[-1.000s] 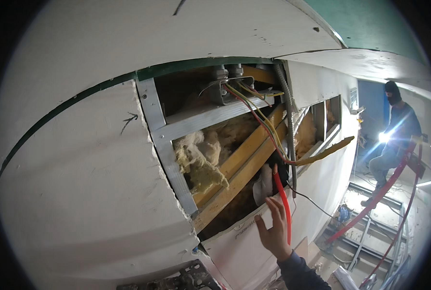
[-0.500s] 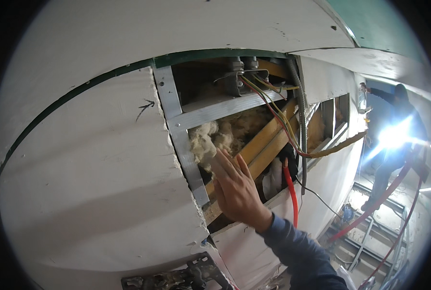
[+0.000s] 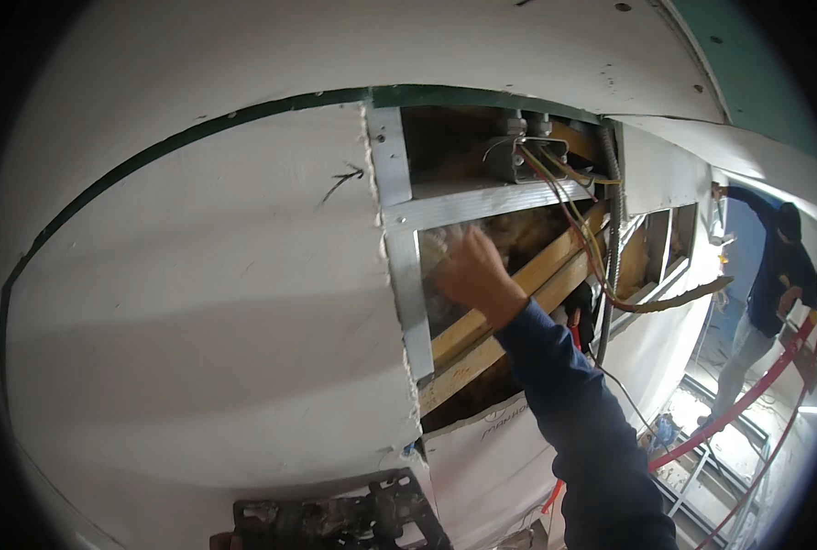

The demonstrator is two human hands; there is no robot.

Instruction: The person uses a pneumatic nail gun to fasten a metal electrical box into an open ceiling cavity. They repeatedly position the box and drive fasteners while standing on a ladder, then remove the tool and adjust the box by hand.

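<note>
My right hand [image 3: 474, 275] reaches into a wall opening, its fingers curled and slightly blurred. Pale fluffy insulation [image 3: 434, 249] lies against its left side. Whether any wool is inside the fingers is hidden. Just above the hand runs a metal stud rail [image 3: 491, 203], and the wrist passes in front of slanting wooden beams [image 3: 541, 291]. At the lower edge, a small bit of my left hand [image 3: 222, 542] shows at the corner of a black slotted bracket [image 3: 330, 518], apparently gripping it; most of that hand is out of frame.
A metal junction box [image 3: 526, 160] with loose coloured wires [image 3: 581, 220] sits in the upper opening, beside a grey flexible conduit [image 3: 613, 183]. White board [image 3: 216, 293] with a ragged edge covers the left. At far right another person [image 3: 775, 266] stands near red hoses [image 3: 747, 394].
My right hand has gone from flat and extended to curled, moving higher and deeper into the opening. The view has shifted left, and the other person's bright light no longer glares.
</note>
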